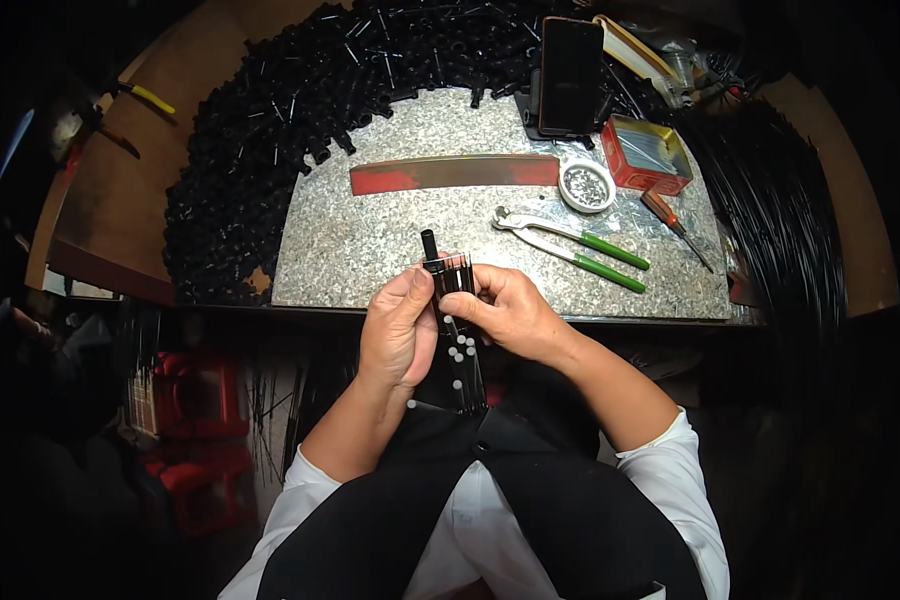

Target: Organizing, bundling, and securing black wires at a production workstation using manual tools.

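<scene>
A bundle of thin, glossy black rods stands between my hands at the front edge of the work surface, its lower end over my lap. My left hand closes round its left side, the thumb beside a short black tube that sticks up above the fingers. From the right, my right hand grips the same bundle, thumb pressed across its front. Several small whitish round dots show along the rods below the thumbs; whether they are rod tips or loose beads I cannot tell. The fingers hide the middle of the bundle.
Black tubes form a large heap at the back left. A red worn strip, green-handled pincers, a white bowl of small metal parts, a screwdriver, a red box and a phone lie or stand beyond my hands. Long black rods hang at right.
</scene>
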{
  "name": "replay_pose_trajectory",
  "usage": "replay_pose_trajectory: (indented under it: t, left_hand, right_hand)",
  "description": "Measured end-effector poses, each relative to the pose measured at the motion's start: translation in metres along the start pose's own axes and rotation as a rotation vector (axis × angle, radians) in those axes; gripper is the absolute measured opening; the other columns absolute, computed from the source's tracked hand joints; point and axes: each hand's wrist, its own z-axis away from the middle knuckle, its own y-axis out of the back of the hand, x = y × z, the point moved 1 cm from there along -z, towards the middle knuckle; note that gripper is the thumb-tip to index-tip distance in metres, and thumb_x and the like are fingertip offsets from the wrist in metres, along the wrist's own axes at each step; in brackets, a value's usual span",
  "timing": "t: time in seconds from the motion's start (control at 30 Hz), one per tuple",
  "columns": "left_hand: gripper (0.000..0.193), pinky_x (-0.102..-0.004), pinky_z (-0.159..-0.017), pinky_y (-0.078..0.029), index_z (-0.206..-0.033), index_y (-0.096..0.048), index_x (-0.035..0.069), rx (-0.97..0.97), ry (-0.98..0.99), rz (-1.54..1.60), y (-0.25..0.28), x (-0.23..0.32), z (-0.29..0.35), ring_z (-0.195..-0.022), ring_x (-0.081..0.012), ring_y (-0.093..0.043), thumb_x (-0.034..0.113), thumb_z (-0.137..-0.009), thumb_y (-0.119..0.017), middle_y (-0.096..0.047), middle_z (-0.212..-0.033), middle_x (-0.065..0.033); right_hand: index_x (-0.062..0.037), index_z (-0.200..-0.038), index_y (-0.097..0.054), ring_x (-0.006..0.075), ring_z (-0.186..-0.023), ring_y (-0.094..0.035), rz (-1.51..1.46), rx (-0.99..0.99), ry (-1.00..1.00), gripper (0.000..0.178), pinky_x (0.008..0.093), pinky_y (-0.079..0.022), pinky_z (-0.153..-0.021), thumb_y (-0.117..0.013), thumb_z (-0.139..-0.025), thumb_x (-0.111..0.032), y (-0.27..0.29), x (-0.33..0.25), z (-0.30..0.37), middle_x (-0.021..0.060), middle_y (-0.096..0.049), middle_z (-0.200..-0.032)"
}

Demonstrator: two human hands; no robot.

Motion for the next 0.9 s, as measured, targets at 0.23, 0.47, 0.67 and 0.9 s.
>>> replay_pose_trajectory:
  t: [0.23,0.47,0.67,0.9]
  left_hand:
    - [0.032,-0.0276,-0.085,-0.047,-0.111,-0.059,-0.005,0.054,-0.028,-0.046,-0.01,0.004,0.005,-0.092,-0.0145,-0.061,0.023,-0.097,-0.049,-0.064,-0.101,-0.0109]
    - [0.036,-0.0302,-0.079,-0.052,-0.113,-0.056,-0.005,-0.027,0.015,0.003,-0.014,0.004,0.006,-0.089,-0.0176,-0.062,0.025,-0.1,-0.043,-0.063,-0.102,-0.0133]
    - [0.038,-0.0335,-0.093,-0.045,-0.116,-0.054,-0.005,0.018,0.014,-0.053,-0.011,0.003,0.007,-0.102,-0.0197,-0.059,0.027,-0.098,-0.045,-0.061,-0.11,-0.0139]
    - [0.038,-0.03,-0.08,-0.052,-0.116,-0.054,-0.006,0.042,-0.067,-0.126,-0.017,0.002,0.006,-0.092,-0.0182,-0.062,0.026,-0.1,-0.04,-0.062,-0.103,-0.0134]
  right_hand:
    - [-0.0023,-0.085,-0.061,0.0046,-0.05,-0.049,-0.029,-0.05,-0.049,0.02,0.0203,-0.04,-0.044,-0.063,-0.089,-0.022,0.003,-0.006,0.002,-0.0011,-0.056,-0.065]
    - [-0.002,-0.088,-0.062,0.0042,-0.052,-0.05,-0.047,-0.085,-0.065,0.02,0.0197,-0.041,-0.045,-0.062,-0.09,-0.022,0.005,-0.005,-0.001,-0.001,-0.058,-0.067]
    - [-0.0022,-0.09,-0.063,0.0041,-0.052,-0.05,-0.1,-0.135,-0.042,0.022,0.0194,-0.041,-0.045,-0.063,-0.09,-0.024,0.005,-0.004,-0.002,-0.0015,-0.058,-0.068]
    - [-0.0019,-0.09,-0.064,0.0048,-0.05,-0.05,-0.112,-0.136,-0.017,0.021,0.0197,-0.04,-0.044,-0.063,-0.09,-0.023,0.004,-0.006,-0.003,-0.0011,-0.057,-0.066]
